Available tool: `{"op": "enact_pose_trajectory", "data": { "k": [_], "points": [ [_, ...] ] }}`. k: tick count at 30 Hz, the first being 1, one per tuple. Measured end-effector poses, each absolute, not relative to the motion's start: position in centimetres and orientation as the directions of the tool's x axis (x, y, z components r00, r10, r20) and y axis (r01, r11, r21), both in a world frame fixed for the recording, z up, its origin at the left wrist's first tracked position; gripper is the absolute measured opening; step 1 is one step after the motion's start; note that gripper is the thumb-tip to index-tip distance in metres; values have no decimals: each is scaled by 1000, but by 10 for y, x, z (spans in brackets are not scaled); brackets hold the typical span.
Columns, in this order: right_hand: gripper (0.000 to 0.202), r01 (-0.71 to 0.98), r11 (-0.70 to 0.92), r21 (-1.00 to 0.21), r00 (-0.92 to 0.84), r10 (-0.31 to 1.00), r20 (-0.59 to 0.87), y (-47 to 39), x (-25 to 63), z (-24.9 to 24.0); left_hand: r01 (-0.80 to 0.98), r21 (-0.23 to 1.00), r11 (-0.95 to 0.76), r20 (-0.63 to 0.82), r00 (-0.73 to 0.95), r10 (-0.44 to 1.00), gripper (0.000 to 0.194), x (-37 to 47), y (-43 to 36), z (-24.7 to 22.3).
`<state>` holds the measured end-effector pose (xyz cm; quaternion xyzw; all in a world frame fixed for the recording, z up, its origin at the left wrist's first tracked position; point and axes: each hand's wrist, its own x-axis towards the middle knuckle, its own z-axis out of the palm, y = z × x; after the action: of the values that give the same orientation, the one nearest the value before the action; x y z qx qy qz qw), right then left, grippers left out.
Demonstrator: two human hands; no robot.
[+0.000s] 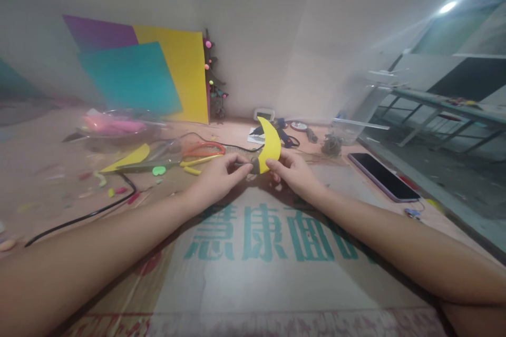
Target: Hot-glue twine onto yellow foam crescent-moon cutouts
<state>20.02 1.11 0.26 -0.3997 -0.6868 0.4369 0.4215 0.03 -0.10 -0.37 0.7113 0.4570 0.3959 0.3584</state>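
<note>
A yellow crescent-shaped paper cutout point(272, 142) stands upright in front of me, its tip pointing up to the left. My right hand point(296, 171) grips its lower part, thumb on the near face and fingers behind. At the lower left of the crescent is a small dark grey patch point(255, 165); I cannot tell whether it is a separate piece. My left hand point(221, 176) is closed in a pinch there, with a thin dark thing between thumb and finger that I cannot make out. Below both hands lies a printed sheet point(245, 287) with green characters.
Orange-handled scissors point(203, 148), a yellow paper scrap point(128, 159), a black cord point(95, 213) and small bright bits are on the left. A phone point(383, 176) lies right, near the table edge. Coloured sheets point(130, 79) and a decorated twig point(215, 79) lean behind.
</note>
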Motion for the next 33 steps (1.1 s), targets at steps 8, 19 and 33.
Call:
{"op": "enact_pose_trajectory", "data": {
  "k": [8, 19, 33],
  "points": [
    [33, 217, 230, -949, -324, 934, 152, 11, 198, 5, 408, 835, -369, 266, 287, 920, 22, 3, -4, 0],
    [25, 223, 216, -951, -363, 923, 125, 15, 199, 1, 469, 785, -404, 287, 302, 909, 23, 3, -5, 1],
    [24, 144, 201, -969, -421, 899, 123, 17, 199, -2, 386, 860, -333, 240, 268, 933, 25, 0, 3, -7]
  ]
}}
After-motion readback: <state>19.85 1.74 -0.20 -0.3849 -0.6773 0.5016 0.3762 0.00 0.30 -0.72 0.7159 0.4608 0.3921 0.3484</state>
